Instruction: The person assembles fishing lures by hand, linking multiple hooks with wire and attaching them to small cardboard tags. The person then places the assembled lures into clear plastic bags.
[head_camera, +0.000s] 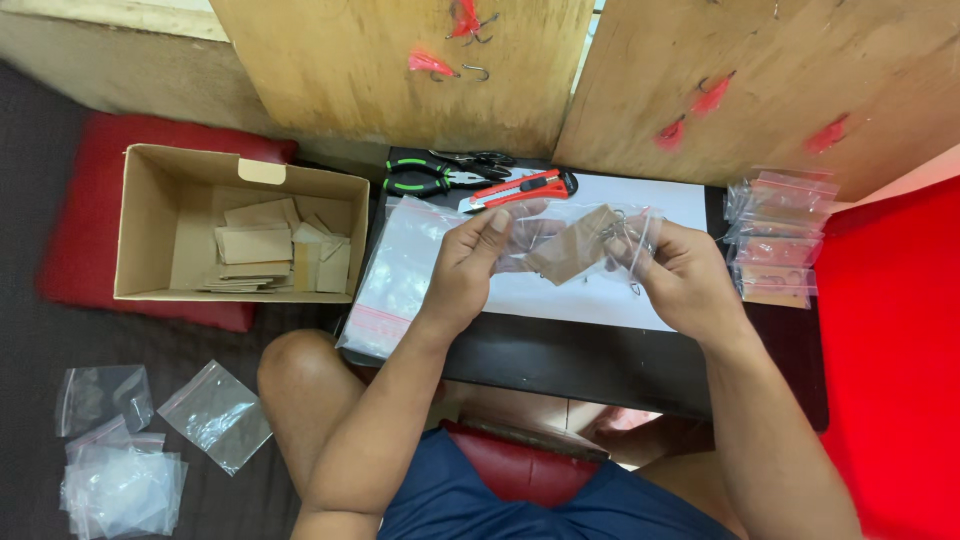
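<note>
Red cutter (520, 188), brown card (575, 248)

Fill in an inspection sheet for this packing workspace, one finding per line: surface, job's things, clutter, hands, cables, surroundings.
Surface: low black table with a white sheet on it.
Job's things: small clear bag holding a brown card and metal hooks; stack of filled bags at the table's right; large clear bag at its left.
Clutter: green-handled pliers, red utility knife, loose empty bags on the floor.
Hands: left hand and right hand both grip the small clear bag.
Cables: nothing seen.
Surroundings: cardboard box of brown cards, red cushion, plywood boards bearing red lures.
</note>
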